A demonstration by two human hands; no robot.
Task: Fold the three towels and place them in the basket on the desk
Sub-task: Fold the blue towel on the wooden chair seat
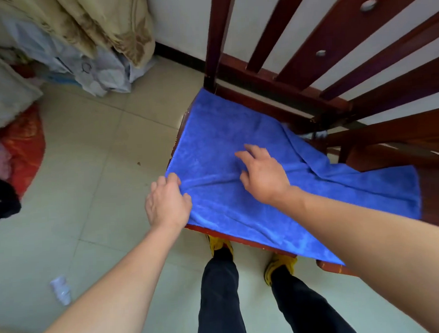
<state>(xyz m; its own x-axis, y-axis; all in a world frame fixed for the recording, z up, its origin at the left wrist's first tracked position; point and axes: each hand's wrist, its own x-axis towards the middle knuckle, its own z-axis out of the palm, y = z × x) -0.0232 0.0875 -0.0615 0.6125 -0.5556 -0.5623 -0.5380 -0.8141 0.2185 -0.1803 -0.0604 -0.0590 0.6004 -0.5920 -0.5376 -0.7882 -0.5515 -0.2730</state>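
Both hands meet the blue towel (237,140): left hand (166,201) pinches its nine-o'clock edge, right hand (262,173) hovers open-fingered at centre.

Probably a home: wooden chair (310,93), heaped bedding (104,23).

Soft, even daylight fills the room, bright and without hard shadows; only a faint shade sits under the chair seat (243,237). The wide lens bends the chair slats (278,29) and stretches the forearms near the bottom edges. Everything looks slightly soft, with a pale sheen on the floor tiles (93,150).
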